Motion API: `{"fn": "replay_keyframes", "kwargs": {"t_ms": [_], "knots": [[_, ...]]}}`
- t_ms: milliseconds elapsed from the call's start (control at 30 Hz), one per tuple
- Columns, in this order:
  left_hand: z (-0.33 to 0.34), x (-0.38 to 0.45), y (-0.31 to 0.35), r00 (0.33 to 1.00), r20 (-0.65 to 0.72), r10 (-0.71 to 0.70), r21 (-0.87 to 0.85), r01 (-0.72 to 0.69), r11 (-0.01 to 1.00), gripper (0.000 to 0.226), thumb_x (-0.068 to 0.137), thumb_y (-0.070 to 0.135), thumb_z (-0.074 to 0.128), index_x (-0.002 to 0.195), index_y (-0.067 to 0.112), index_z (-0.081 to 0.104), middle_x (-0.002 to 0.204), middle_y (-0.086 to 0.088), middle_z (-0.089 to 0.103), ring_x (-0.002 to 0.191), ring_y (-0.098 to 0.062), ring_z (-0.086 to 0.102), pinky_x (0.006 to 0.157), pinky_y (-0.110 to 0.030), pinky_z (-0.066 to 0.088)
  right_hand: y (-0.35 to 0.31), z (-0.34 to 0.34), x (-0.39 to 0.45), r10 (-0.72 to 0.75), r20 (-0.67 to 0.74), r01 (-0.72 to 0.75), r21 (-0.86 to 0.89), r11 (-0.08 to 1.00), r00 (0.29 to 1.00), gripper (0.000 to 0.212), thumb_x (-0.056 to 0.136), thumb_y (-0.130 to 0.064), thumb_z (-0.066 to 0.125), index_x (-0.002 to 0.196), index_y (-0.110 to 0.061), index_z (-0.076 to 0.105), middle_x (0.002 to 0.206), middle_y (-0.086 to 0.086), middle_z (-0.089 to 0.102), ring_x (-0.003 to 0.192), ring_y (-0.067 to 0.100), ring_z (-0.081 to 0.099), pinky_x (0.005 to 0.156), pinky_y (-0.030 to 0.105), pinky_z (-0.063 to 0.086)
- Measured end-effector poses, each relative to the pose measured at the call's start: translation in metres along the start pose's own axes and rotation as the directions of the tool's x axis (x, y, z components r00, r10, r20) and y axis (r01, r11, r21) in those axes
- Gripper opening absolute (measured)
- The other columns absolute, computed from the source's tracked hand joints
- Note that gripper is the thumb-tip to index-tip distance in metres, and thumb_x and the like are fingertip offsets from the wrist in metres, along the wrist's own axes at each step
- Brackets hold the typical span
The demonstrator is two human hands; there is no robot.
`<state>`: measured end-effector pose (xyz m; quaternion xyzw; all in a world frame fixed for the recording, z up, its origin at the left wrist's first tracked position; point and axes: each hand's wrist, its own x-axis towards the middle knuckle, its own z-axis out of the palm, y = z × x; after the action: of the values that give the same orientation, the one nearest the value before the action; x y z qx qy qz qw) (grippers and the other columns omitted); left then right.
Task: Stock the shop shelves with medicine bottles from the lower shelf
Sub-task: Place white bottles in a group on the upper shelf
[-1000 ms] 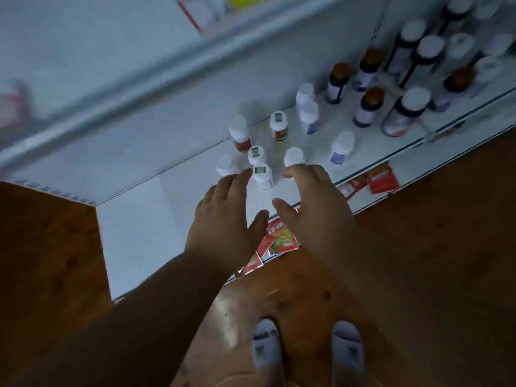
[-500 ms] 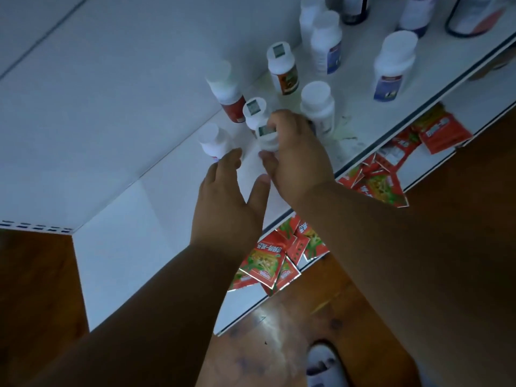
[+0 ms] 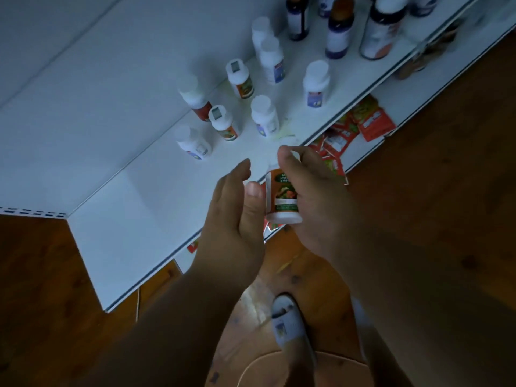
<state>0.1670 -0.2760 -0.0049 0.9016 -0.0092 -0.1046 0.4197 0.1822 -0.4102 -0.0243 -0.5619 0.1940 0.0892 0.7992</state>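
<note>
My right hand (image 3: pixel 312 196) grips a small white bottle with an orange label (image 3: pixel 282 196), lifted off the white shelf (image 3: pixel 134 196) and tilted, its bottom towards me. My left hand (image 3: pixel 234 213) is beside it with fingers relaxed and holds nothing; its thumb is close to the bottle's side. Several white-capped bottles stand on the shelf beyond, among them one with an orange label (image 3: pixel 223 122), one with a red label (image 3: pixel 195 96) and one with a blue label (image 3: pixel 315 83). Dark bottles (image 3: pixel 337 29) stand at the far right.
Red and green sachets (image 3: pixel 363 121) lie on the lower ledge under the shelf's front edge. The floor (image 3: pixel 432 191) is brown wood. My slippered foot (image 3: pixel 287 322) stands below the hands. The shelf's left end has a bare stretch.
My right hand picked the orange-label bottle from the group and drew it back off the shelf. My left hand pulled back beside it. The view shifted closer to the shelf.
</note>
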Motion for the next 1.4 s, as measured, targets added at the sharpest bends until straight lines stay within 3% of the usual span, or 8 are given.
{"fn": "replay_keyframes", "kwargs": {"t_ms": [100,233,400,500,800,933,1100,1400], "knots": [[-0.019,-0.028,0.072,0.997,0.054,0.054,-0.028,-0.053,0.998,0.068,0.093,0.066,0.02,0.146,0.027,0.04,0.144,0.013,0.045,0.133,-0.002,0.043,0.112,-0.034,0.037,-0.07,-0.012,-0.05,0.017,0.001,-0.017,-0.039,0.999,1.0,0.029,0.099,-0.036,0.056,0.116,-0.012,0.057,0.095,-0.003,0.066,0.078,0.012,0.069,0.058,0.016,0.053],[-0.057,-0.057,0.162,0.989,0.096,0.116,0.086,-0.124,0.989,0.063,0.097,0.058,0.025,0.149,0.026,0.036,0.14,0.018,0.04,0.119,0.014,0.038,0.098,-0.001,0.025,-0.163,-0.021,-0.107,-0.046,-0.052,0.046,-0.001,0.999,0.998,0.021,0.092,-0.04,0.064,0.108,-0.026,0.064,0.104,0.005,0.07,0.093,0.022,0.071,0.078,0.043,0.061],[-0.11,-0.072,0.246,0.96,0.02,0.28,0.135,-0.281,0.95,0.076,0.092,0.07,0.022,0.15,0.023,0.036,0.146,0.001,0.046,0.136,-0.015,0.041,0.11,-0.044,0.037,-0.267,-0.014,-0.144,-0.255,0.101,0.266,-0.111,0.958,0.962,0.023,0.086,-0.027,0.073,0.106,-0.029,0.06,0.102,0.003,0.071,0.093,0.018,0.07,0.081,0.04,0.058],[-0.137,-0.076,0.272,0.944,-0.071,0.321,0.155,-0.308,0.939,0.077,0.092,0.073,0.022,0.151,0.025,0.032,0.148,0.004,0.043,0.136,-0.013,0.04,0.109,-0.046,0.038,-0.315,0.006,-0.151,-0.341,0.225,0.384,-0.184,0.905,0.913,0.032,0.074,-0.036,0.079,0.098,-0.036,0.059,0.102,0.001,0.069,0.092,0.015,0.067,0.076,0.029,0.053],[-0.224,-0.042,0.244,0.945,-0.22,0.242,0.241,-0.188,0.952,0.081,0.086,0.08,0.019,0.153,0.034,0.021,0.151,0.009,0.037,0.135,-0.007,0.037,0.11,-0.034,0.036,-0.367,0.115,-0.1,-0.399,0.381,0.533,-0.372,0.759,0.834,0.036,0.071,-0.041,0.08,0.095,-0.041,0.054,0.103,-0.009,0.066,0.093,0.011,0.067,0.082,0.038,0.058],[-0.248,0.004,0.223,0.962,-0.19,0.198,0.285,-0.139,0.948,0.087,0.084,0.082,0.018,0.153,0.03,0.021,0.155,0.006,0.034,0.138,-0.015,0.035,0.113,-0.041,0.034,-0.373,0.155,-0.064,-0.415,0.369,0.554,-0.504,0.662,0.831,0.033,0.081,-0.032,0.078,0.101,-0.035,0.052,0.101,-0.016,0.063,0.09,-0.003,0.062,0.08,0.02,0.052],[-0.264,0.064,0.208,0.979,-0.169,0.11,0.399,-0.034,0.916,0.081,0.087,0.075,0.032,0.153,0.03,0.018,0.157,0.003,0.03,0.141,-0.021,0.031,0.116,-0.044,0.03,-0.379,0.189,-0.017,-0.365,0.4,0.54,-0.665,0.515,0.841,0.034,0.086,-0.033,0.074,0.113,-0.029,0.053,0.101,-0.019,0.061,0.092,0.003,0.062,0.08,0.02,0.049],[-0.26,0.132,0.188,0.955,-0.287,-0.07,0.556,0.225,0.8,0.083,0.09,0.073,0.034,0.154,0.021,0.018,0.16,-0.004,0.025,0.149,-0.026,0.019,0.122,-0.049,0.012,-0.372,0.231,0.074,-0.344,0.613,0.689,-0.703,0.174,0.712,0.036,0.081,-0.027,0.079,0.101,-0.019,0.051,0.11,-0.002,0.052,0.095,0.018,0.059,0.075,0.027,0.046]]}}
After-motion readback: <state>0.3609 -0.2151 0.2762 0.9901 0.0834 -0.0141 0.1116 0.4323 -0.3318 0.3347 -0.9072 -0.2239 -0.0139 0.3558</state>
